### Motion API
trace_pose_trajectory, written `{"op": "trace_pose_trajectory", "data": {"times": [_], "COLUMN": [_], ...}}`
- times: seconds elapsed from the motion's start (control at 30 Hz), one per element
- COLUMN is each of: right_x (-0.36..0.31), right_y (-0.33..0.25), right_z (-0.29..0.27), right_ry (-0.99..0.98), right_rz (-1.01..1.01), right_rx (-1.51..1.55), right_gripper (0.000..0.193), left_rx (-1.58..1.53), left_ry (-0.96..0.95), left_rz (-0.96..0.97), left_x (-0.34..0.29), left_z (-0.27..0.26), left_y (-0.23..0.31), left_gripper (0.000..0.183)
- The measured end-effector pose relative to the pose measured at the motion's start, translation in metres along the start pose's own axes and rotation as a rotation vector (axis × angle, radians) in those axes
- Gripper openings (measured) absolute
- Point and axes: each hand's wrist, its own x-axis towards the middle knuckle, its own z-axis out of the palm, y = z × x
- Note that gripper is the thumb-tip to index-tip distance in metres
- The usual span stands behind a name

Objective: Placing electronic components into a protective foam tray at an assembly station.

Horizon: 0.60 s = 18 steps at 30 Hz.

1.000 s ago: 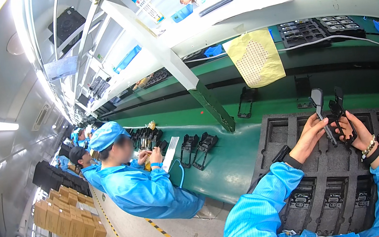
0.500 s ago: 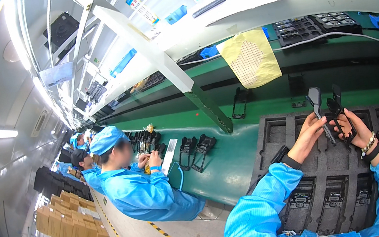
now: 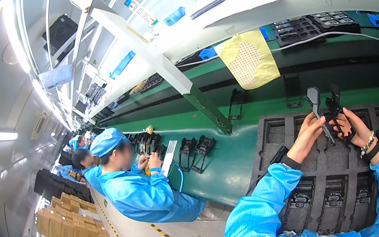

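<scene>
My left hand (image 3: 306, 138) is closed on a slim dark grey housing (image 3: 313, 96), pinched near its lower part and tilted upright. Close beside it, my right hand (image 3: 359, 130) grips a black plastic frame (image 3: 332, 106) with an open middle. The two parts stand apart by a narrow gap. Both hands are above a dark grey foam tray (image 3: 291, 127). Black device parts (image 3: 334, 197) sit in its near compartments, while several farther compartments hold nothing visible. My forearms cover part of the tray.
On the green bench to the left lie two black frames (image 3: 203, 152), and another frame (image 3: 236, 104) lies farther back. A co-worker (image 3: 141, 189) in blue works there. A white-and-green post (image 3: 162, 68) rises from the bench; a yellow sheet (image 3: 248, 60) hangs from the shelf.
My hands and both held parts stay almost in place. The whole view has shifted very slightly. Behind the upper shelf, a person's head has moved, now partly behind a post.
</scene>
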Motion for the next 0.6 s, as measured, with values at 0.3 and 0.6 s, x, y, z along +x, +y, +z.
{"op": "trace_pose_trajectory", "data": {"times": [0.3, 0.6], "right_x": [0.002, 0.0005], "right_y": [-0.0015, -0.0013], "right_z": [0.0038, 0.0052], "right_ry": [-0.022, -0.001], "right_rz": [0.004, -0.004], "right_rx": [-0.005, 0.005], "right_gripper": [0.048, 0.048], "left_rx": [0.024, 0.019], "left_ry": [0.015, 0.013], "left_rz": [-0.014, -0.012], "left_x": [0.0014, -0.0006], "left_z": [-0.0016, -0.0004], "left_y": [0.0023, 0.0027], "left_gripper": [0.066, 0.067]}}
